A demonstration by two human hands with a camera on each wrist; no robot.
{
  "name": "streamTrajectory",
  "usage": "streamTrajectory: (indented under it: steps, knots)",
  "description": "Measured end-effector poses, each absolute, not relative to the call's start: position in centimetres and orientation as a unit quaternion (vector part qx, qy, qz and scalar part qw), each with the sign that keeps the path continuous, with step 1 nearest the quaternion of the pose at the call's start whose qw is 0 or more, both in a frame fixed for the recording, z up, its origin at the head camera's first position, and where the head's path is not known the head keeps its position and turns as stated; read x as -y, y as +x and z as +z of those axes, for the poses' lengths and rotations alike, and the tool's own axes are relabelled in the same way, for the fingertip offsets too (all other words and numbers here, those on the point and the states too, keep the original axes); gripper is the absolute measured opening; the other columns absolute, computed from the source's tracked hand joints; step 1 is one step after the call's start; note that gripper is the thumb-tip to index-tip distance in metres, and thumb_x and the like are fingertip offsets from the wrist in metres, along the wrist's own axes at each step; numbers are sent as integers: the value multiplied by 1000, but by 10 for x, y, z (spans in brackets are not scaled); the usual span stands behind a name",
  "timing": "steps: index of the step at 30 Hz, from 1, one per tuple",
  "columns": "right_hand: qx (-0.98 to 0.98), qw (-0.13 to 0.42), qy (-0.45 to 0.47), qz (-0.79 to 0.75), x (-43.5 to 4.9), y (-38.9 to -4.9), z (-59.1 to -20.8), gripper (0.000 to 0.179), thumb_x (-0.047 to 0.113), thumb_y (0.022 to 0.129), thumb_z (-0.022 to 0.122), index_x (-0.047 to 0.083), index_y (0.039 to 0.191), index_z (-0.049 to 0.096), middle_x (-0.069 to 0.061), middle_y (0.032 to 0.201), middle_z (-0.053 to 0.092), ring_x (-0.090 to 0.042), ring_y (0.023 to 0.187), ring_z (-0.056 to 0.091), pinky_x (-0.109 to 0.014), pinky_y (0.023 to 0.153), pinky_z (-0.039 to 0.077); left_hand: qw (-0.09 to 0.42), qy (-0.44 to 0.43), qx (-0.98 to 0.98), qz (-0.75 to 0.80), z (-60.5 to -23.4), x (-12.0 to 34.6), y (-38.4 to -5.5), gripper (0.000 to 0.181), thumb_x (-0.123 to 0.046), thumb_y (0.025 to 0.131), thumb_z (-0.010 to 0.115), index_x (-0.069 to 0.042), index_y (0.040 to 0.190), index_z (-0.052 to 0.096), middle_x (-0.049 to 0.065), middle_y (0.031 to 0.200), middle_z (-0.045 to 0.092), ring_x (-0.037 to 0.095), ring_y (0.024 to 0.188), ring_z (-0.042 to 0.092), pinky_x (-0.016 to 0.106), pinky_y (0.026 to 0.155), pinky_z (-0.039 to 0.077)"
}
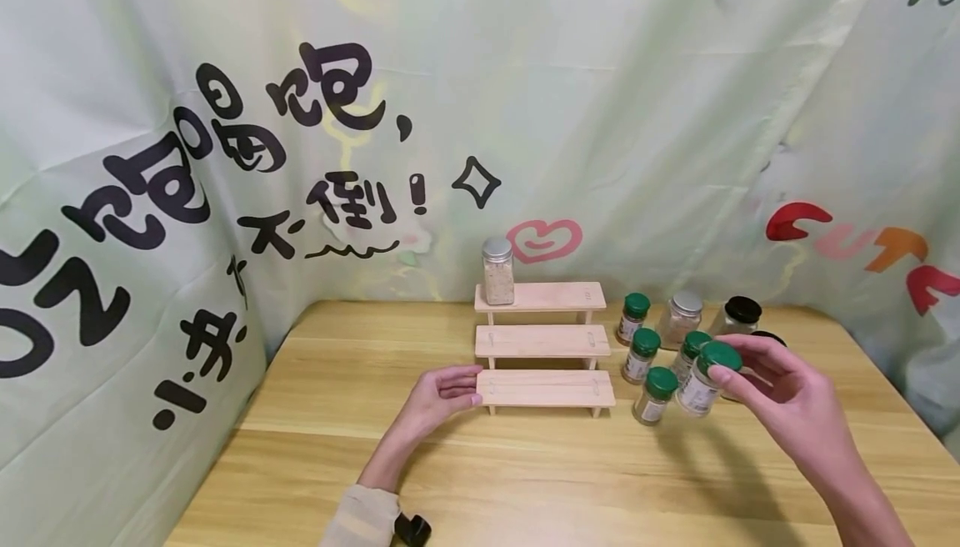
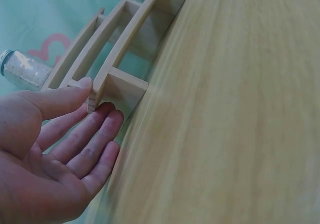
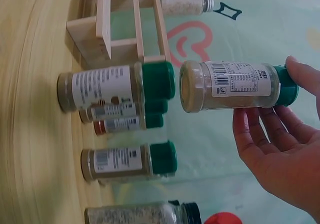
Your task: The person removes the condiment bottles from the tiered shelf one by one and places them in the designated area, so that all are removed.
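My right hand (image 1: 802,401) holds a glass spice jar (image 1: 699,394) with a green lid, thumb and fingers round its top. The right wrist view shows this labelled jar (image 3: 240,84) raised above the table, pale brown powder inside. At the left end of the lowest step of a three-tier wooden rack (image 1: 545,388) is my left hand (image 1: 438,397). Its thumb (image 2: 82,87) lies on the board's end, with the fingers beneath, pinching it. A silver-lidded jar (image 1: 498,273) of pale grains stands upright on the top step, at the left.
Right of the rack stand several green-lidded spice jars (image 1: 654,401), a silver-lidded jar (image 1: 681,322) and black-lidded jars (image 1: 741,313). All are on the wooden table (image 1: 525,480). A printed cloth (image 1: 637,113) hangs behind the table and along its sides.
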State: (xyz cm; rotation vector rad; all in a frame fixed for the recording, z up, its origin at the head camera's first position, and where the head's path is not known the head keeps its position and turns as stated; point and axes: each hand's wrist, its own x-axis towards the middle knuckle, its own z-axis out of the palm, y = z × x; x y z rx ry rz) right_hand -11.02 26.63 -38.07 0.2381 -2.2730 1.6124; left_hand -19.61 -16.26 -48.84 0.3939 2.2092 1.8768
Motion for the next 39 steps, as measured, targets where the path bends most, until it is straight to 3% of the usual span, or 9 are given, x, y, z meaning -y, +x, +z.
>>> streamTrajectory:
  steps: [11,24,39]
  knots:
    - [810,178,56,556,-282,-116,-390,39,-4,93,72,-5,131,60,5,114,69,-1,100,67,-10,82,55,108,130,-754,634,-489,162,-198,48,-2,90,77,5,135,62,24,124,68,37,113,67,28,92,59]
    - [848,137,70,507,-298,-126,-417,35,5,97,71,-1,130,61,12,120,65,4,104,63,-7,83,53,107,130,-755,633,-489,162,-198,47,-2,90,77,5,134,63,24,123,68,36,112,67,27,91,59]
    - [863,110,68,488,-307,-133,-437,36,12,96,75,1,128,62,18,115,65,10,103,61,-7,82,52,104,137,-754,634,-488,163,-197,46,-1,91,76,7,134,63,25,122,68,37,111,67,26,90,59]
